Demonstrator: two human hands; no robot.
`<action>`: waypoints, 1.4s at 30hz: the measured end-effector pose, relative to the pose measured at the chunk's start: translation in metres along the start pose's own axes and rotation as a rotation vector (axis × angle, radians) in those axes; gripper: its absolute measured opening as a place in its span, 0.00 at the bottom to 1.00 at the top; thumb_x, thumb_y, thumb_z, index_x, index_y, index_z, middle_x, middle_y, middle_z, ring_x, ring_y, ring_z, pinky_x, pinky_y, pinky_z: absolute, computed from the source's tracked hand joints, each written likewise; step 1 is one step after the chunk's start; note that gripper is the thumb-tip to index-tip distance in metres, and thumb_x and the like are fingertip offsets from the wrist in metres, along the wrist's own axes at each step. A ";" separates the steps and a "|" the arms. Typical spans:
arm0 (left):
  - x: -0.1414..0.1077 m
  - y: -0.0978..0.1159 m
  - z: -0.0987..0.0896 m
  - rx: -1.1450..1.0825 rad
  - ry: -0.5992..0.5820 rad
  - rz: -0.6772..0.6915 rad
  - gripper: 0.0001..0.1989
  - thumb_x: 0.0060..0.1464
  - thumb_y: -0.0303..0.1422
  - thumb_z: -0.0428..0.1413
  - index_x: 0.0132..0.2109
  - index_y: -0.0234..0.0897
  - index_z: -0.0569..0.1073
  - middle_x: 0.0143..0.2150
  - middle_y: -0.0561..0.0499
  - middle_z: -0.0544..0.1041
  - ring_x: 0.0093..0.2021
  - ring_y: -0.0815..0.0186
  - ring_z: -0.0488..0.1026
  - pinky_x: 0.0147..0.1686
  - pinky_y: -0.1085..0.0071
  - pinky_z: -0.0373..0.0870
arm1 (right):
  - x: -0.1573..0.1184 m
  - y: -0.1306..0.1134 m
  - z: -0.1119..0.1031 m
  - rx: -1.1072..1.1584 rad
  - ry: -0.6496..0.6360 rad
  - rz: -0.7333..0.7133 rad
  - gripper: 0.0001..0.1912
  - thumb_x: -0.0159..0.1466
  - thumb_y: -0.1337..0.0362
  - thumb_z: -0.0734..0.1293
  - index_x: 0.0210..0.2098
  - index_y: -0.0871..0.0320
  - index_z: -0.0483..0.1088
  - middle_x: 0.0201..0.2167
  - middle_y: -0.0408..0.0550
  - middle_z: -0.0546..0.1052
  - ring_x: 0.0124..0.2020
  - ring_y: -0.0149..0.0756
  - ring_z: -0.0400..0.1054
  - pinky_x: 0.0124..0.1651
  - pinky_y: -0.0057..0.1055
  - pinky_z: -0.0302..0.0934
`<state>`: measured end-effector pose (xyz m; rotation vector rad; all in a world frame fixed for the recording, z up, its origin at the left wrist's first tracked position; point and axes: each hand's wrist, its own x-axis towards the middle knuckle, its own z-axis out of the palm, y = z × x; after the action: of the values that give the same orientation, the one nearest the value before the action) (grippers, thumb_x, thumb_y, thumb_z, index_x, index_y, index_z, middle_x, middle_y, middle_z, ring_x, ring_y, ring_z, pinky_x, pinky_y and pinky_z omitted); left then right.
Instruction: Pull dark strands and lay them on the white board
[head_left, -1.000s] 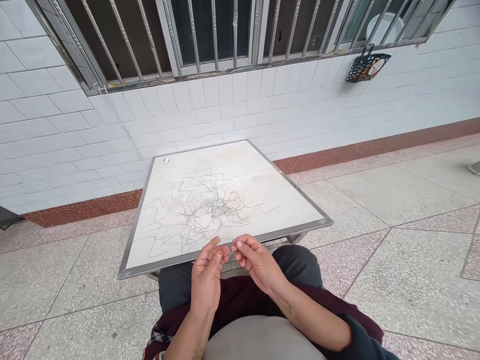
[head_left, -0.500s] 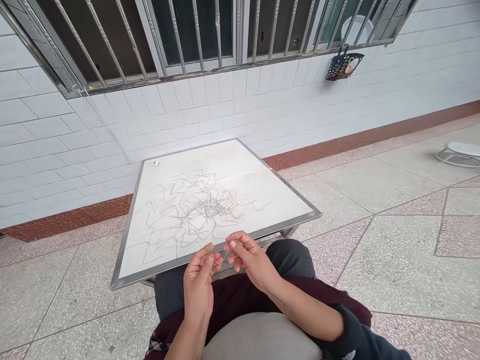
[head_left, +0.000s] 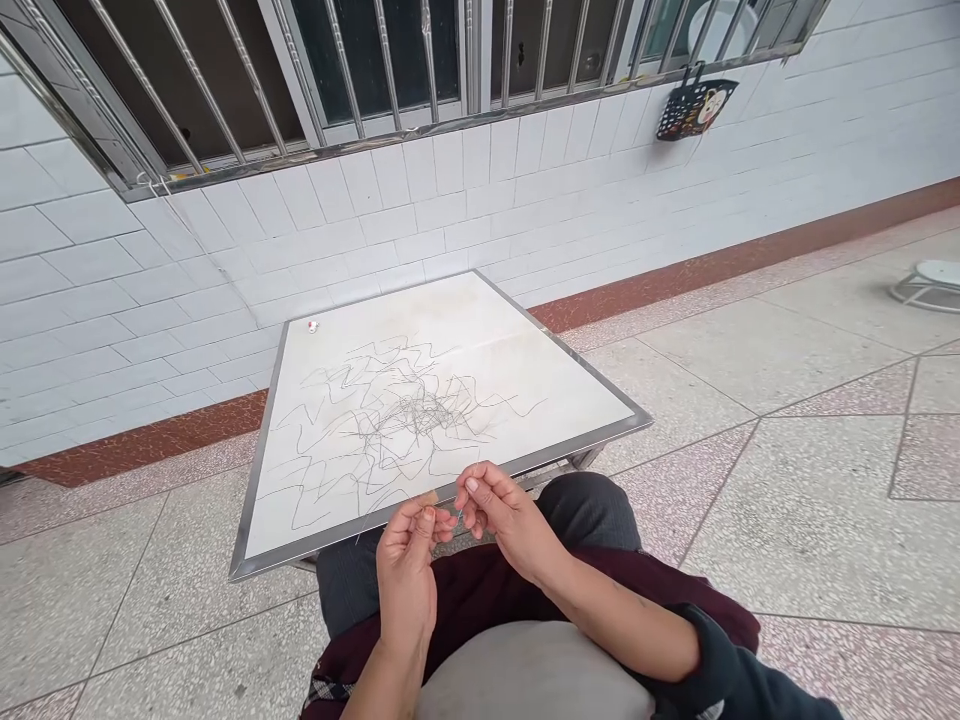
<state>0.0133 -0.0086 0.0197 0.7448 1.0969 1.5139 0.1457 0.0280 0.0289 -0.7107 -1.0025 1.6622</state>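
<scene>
Over the table's near edge, my left hand [head_left: 407,565] is closed in a pinch, with a tan covering on one fingertip. A thin wire [head_left: 460,516] shows between the two hands, and a fine end sticks out to the left of the left fingers. Close beside it, my right hand [head_left: 514,525] has thumb and index finger pressed together on the wire; how much it grips is hard to see. A loose tangle of thin, bent dark wires [head_left: 420,412] lies on the white table [head_left: 577,400] just beyond my hands, with single strands spread to the left.
A small white and red object [head_left: 313,326] sits at the table's far left corner. Behind stands a white tiled wall [head_left: 360,220] with a barred window [head_left: 390,60]. A black patterned basket [head_left: 696,107] hangs from the sill. A white-topped stool [head_left: 934,285] stands far right.
The view has shifted slightly. My hands stay close together, but the wire between them has changed position, and an end now pokes out left of my left hand.
</scene>
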 end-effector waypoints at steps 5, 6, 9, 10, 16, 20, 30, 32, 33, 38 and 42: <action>0.001 -0.002 -0.001 -0.014 -0.020 0.000 0.12 0.54 0.36 0.59 0.44 0.36 0.76 0.32 0.49 0.78 0.34 0.67 0.74 0.37 0.71 0.68 | 0.000 -0.003 -0.003 -0.068 -0.036 -0.003 0.14 0.64 0.51 0.63 0.42 0.52 0.67 0.32 0.42 0.71 0.26 0.28 0.63 0.27 0.27 0.59; 0.001 -0.002 -0.001 -0.014 -0.021 -0.002 0.12 0.54 0.35 0.59 0.45 0.36 0.75 0.32 0.49 0.78 0.34 0.67 0.74 0.37 0.71 0.68 | 0.000 -0.002 -0.003 -0.079 -0.036 -0.005 0.14 0.64 0.51 0.63 0.43 0.52 0.66 0.32 0.42 0.71 0.26 0.28 0.63 0.28 0.27 0.59; -0.001 0.000 -0.001 -0.007 -0.019 0.000 0.11 0.55 0.35 0.59 0.44 0.35 0.76 0.33 0.49 0.79 0.34 0.67 0.74 0.38 0.70 0.69 | -0.001 0.000 -0.003 -0.107 -0.041 0.023 0.14 0.64 0.51 0.63 0.43 0.52 0.67 0.32 0.42 0.71 0.27 0.28 0.63 0.28 0.27 0.59; -0.001 0.001 0.000 -0.007 -0.018 0.001 0.10 0.55 0.34 0.58 0.43 0.35 0.76 0.33 0.48 0.79 0.35 0.67 0.74 0.39 0.70 0.69 | -0.001 0.001 -0.003 -0.115 -0.047 0.039 0.14 0.64 0.51 0.63 0.43 0.53 0.67 0.32 0.43 0.71 0.27 0.28 0.63 0.28 0.27 0.60; -0.002 0.005 0.000 -0.042 -0.025 0.010 0.09 0.55 0.34 0.58 0.41 0.34 0.76 0.36 0.47 0.79 0.37 0.65 0.75 0.40 0.69 0.70 | 0.000 0.006 -0.003 -0.058 0.011 0.064 0.12 0.63 0.54 0.65 0.37 0.56 0.70 0.29 0.42 0.70 0.26 0.26 0.61 0.28 0.24 0.58; -0.001 0.004 -0.002 -0.061 -0.019 0.010 0.08 0.55 0.34 0.58 0.40 0.34 0.77 0.36 0.47 0.79 0.38 0.64 0.75 0.40 0.68 0.70 | 0.000 0.006 -0.003 -0.019 0.021 0.091 0.11 0.63 0.55 0.66 0.37 0.56 0.70 0.29 0.41 0.69 0.25 0.25 0.61 0.27 0.23 0.57; -0.001 0.005 -0.007 -0.103 0.011 0.010 0.08 0.55 0.33 0.58 0.40 0.35 0.76 0.34 0.49 0.78 0.36 0.67 0.75 0.37 0.71 0.69 | 0.000 0.006 0.000 0.009 0.009 0.079 0.11 0.63 0.55 0.66 0.36 0.57 0.71 0.29 0.42 0.70 0.25 0.24 0.61 0.27 0.22 0.57; 0.000 0.007 -0.009 -0.093 0.033 0.039 0.07 0.55 0.33 0.58 0.40 0.35 0.76 0.32 0.50 0.77 0.35 0.68 0.74 0.35 0.72 0.69 | 0.000 0.007 0.000 0.050 0.032 0.077 0.11 0.63 0.56 0.66 0.35 0.57 0.71 0.30 0.43 0.71 0.25 0.24 0.60 0.27 0.21 0.57; 0.001 0.008 -0.010 -0.089 0.043 0.055 0.07 0.55 0.34 0.58 0.40 0.35 0.76 0.32 0.51 0.77 0.34 0.68 0.74 0.35 0.72 0.68 | 0.001 0.008 0.000 0.074 0.047 0.078 0.10 0.63 0.56 0.66 0.35 0.58 0.71 0.30 0.43 0.71 0.25 0.23 0.60 0.27 0.21 0.56; 0.003 0.012 -0.016 -0.092 0.071 0.103 0.08 0.55 0.34 0.58 0.40 0.35 0.76 0.31 0.51 0.76 0.33 0.70 0.72 0.34 0.74 0.67 | 0.006 0.009 -0.006 0.148 0.120 0.060 0.09 0.62 0.57 0.68 0.34 0.58 0.72 0.30 0.43 0.71 0.26 0.23 0.59 0.27 0.19 0.56; 0.005 0.014 -0.019 -0.124 0.097 0.107 0.08 0.53 0.35 0.60 0.39 0.35 0.76 0.29 0.52 0.75 0.31 0.71 0.71 0.33 0.74 0.69 | 0.008 0.007 -0.012 0.160 0.161 0.033 0.11 0.63 0.56 0.66 0.38 0.57 0.72 0.34 0.45 0.71 0.30 0.25 0.62 0.29 0.20 0.59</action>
<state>-0.0103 -0.0089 0.0252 0.6592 1.0373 1.7082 0.1501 0.0380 0.0173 -0.7441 -0.7391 1.6639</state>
